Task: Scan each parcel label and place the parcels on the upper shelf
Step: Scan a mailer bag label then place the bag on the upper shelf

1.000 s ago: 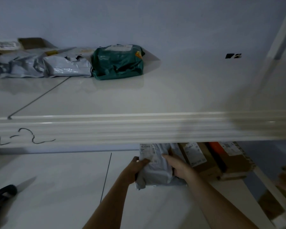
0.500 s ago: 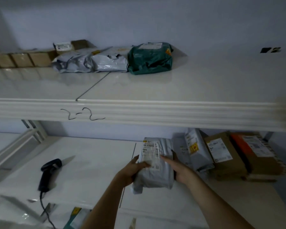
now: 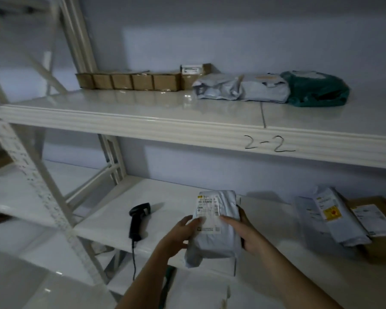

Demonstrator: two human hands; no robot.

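I hold a grey plastic mailer parcel (image 3: 216,226) over the lower shelf (image 3: 165,197), its white label facing up. My left hand (image 3: 181,233) grips its left edge with the thumb on the label. My right hand (image 3: 243,230) grips its right side, fingers under it. A black handheld scanner (image 3: 138,219) lies on the lower shelf to the left of the parcel, its cable hanging off the front. The upper shelf (image 3: 143,117), marked "2-2", carries a row of small brown boxes (image 3: 129,81), two grey mailers (image 3: 241,88) and a green bag (image 3: 316,90).
On the lower shelf at the right lie another grey mailer (image 3: 330,217) with a yellow sticker and a brown labelled box (image 3: 374,221). White shelf uprights (image 3: 38,175) and diagonal braces stand at the left. A wall closes the back.
The view has swung left and the parcel has come left with both hands, closer to the scanner. The grip on the parcel is the same.
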